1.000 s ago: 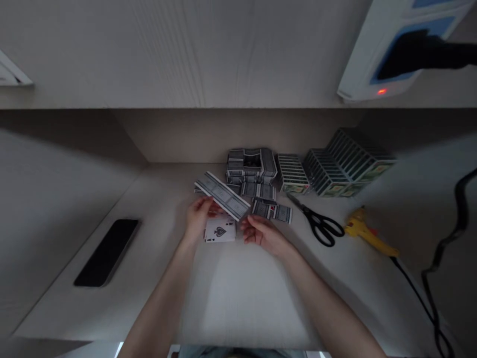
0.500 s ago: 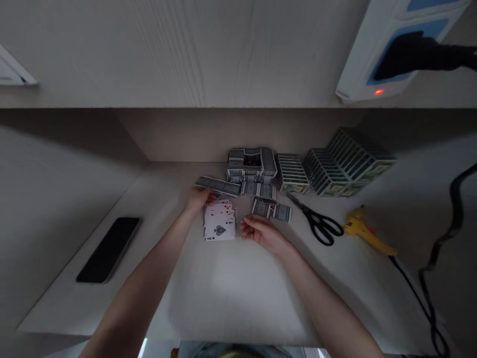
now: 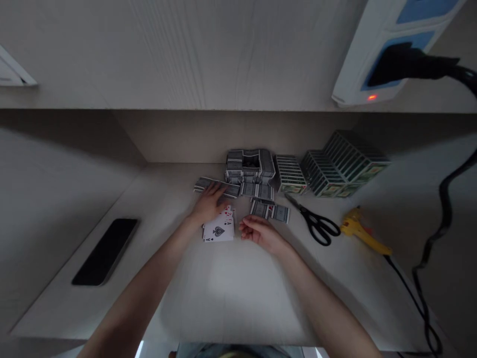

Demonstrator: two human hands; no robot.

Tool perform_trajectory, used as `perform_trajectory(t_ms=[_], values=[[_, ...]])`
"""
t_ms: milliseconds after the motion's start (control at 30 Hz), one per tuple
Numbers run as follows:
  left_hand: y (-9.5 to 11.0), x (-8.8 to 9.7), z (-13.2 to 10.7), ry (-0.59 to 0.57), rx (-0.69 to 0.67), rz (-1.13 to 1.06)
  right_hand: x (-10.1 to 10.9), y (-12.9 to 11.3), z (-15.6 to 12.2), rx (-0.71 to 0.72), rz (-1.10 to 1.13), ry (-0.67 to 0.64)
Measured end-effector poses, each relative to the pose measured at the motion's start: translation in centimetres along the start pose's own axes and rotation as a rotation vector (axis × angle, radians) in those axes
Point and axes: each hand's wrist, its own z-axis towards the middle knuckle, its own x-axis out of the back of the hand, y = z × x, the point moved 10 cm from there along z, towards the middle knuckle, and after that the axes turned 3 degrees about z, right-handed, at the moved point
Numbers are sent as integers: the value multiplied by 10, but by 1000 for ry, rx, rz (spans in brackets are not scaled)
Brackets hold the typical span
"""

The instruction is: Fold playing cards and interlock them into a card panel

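Resting flat on a long grey-patterned strip of joined playing cards [image 3: 219,186], the left hand [image 3: 209,204] has its fingers spread open along the strip and grips nothing. Its heel covers the far end of a small pile of face-up white playing cards [image 3: 219,230], ace of spades on top, which lies between the two hands. The right hand [image 3: 261,232] rests on the pale wooden desk [image 3: 238,293] just right of that pile, fingers loosely half curled, with nothing seen in it. Beyond the left fingertips stands a grey box-shaped card structure [image 3: 250,166]. Right of the right hand lie black-handled scissors [image 3: 316,224] and, farther out, a yellow glue gun [image 3: 363,234]. Well left of the left arm lies a black phone [image 3: 104,251].
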Motion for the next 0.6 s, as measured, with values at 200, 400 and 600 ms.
perform_trajectory(t_ms=[200,400,600], values=[[-6,59,-23,276,98,-95,0,0,1,27,-32,-8],[67,32,-63,-193,-241,-107,8,-6,1,181,-268,133],[70,9,-67,-265,-126,-17,3,-22,-11,443,-827,279]])
